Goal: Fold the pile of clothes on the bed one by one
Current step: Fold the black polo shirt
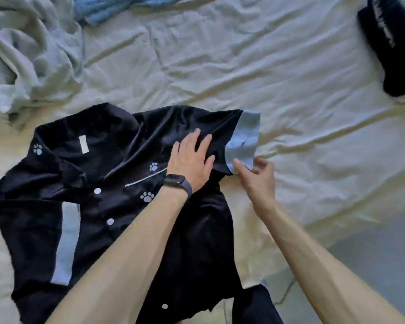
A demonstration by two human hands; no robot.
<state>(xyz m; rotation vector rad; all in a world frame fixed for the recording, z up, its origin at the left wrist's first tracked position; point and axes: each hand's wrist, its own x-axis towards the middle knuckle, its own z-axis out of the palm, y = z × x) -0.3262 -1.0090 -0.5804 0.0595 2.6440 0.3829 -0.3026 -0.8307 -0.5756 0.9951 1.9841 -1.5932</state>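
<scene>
Bedding fills most of the head view: we look down on a creased cream bed sheet (243,66). On its near left part lies a dark navy shirt (117,206), front side up, collar toward the upper left. We can see white buttons (97,191) down its placket, pale paw prints (147,197) across the chest and a white label (83,144) inside the neck. The hem hangs toward the near edge of the bed.

Our left hand (192,160) lies flat on the shirt near the shoulder of the far-right sleeve, fingers straight and spread, pressing the cloth and gripping nothing. A dark watch (177,181) sits on that wrist.

Our right hand (257,178) is just beside it on the sheet. Its thumb and curled fingers pinch the lower corner of the light blue cuff (246,136) of that sleeve, which stretches out to the right over the sheet. The other sleeve is folded in over the left of the shirt, its blue band (67,242) lying along the body.

Well apart at the upper right sits a folded dark garment (393,47). A crumpled pale grey cloth (33,61) is heaped at the upper left, with a blue cloth (108,8) at the top edge. Grey floor (372,260) shows at the lower right.
</scene>
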